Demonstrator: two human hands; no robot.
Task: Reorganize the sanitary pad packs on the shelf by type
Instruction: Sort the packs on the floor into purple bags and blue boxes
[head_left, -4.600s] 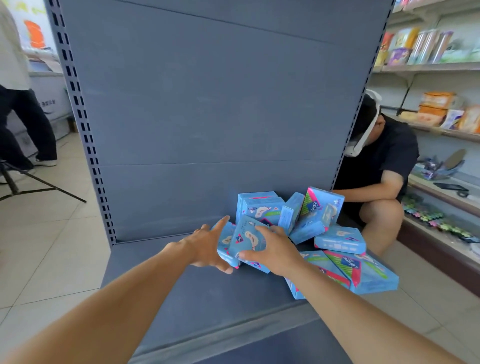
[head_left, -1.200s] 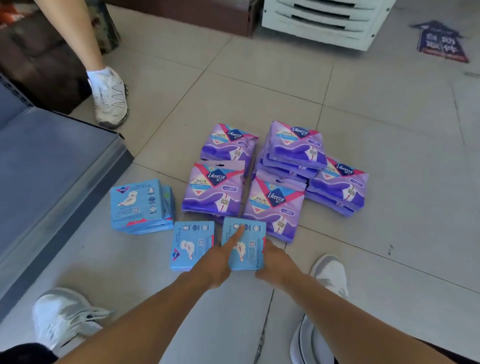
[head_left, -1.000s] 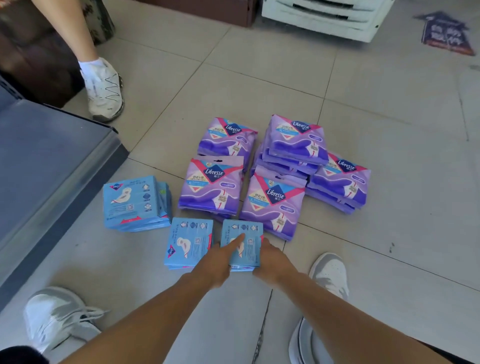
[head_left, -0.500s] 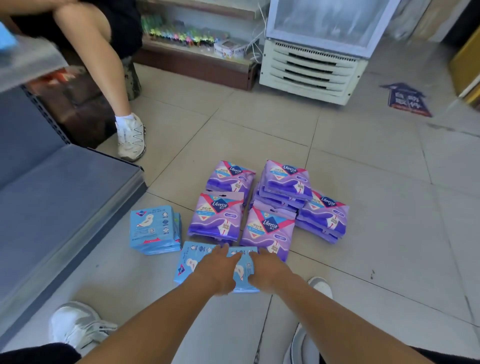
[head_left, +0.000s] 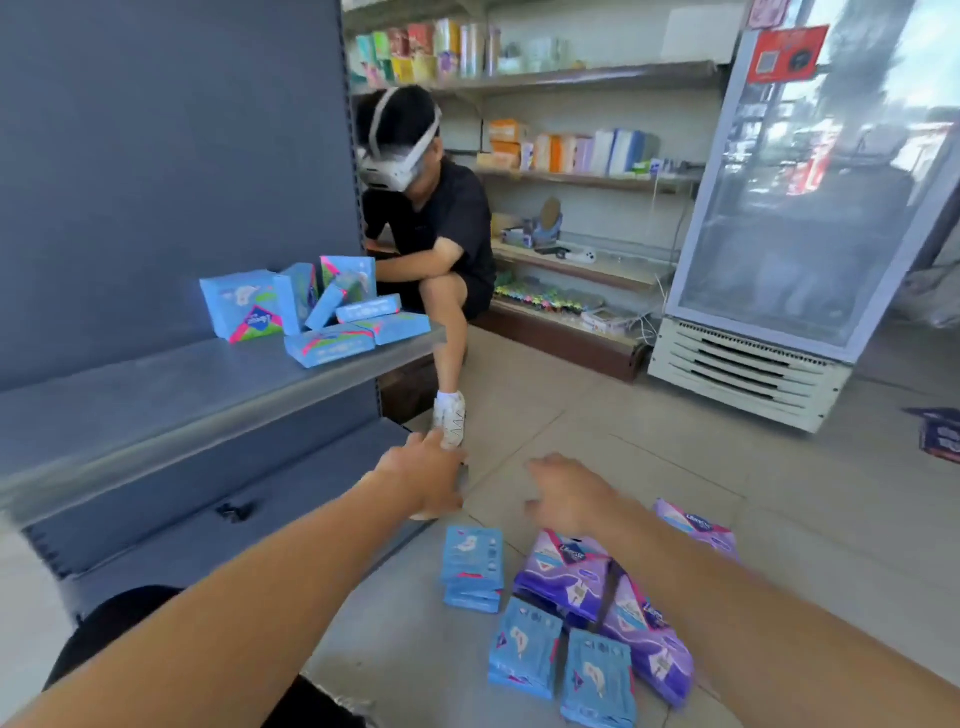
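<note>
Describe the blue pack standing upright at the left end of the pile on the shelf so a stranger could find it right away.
Start at the grey shelf against the tall grey back panel. A jumble of blue packs sits at its right end. The one wanted is the upright blue pack at the pile's left edge: it faces forward showing a pink-edged logo, while its neighbours lean or lie flat.

The shelf (head_left: 156, 395) is matt grey painted metal with a smooth top. The blue boxes (head_left: 311, 306) look like printed cardboard; the purple packs (head_left: 582, 577) are glossy plastic film. The floor (head_left: 649, 467) is smooth beige tile.
</note>
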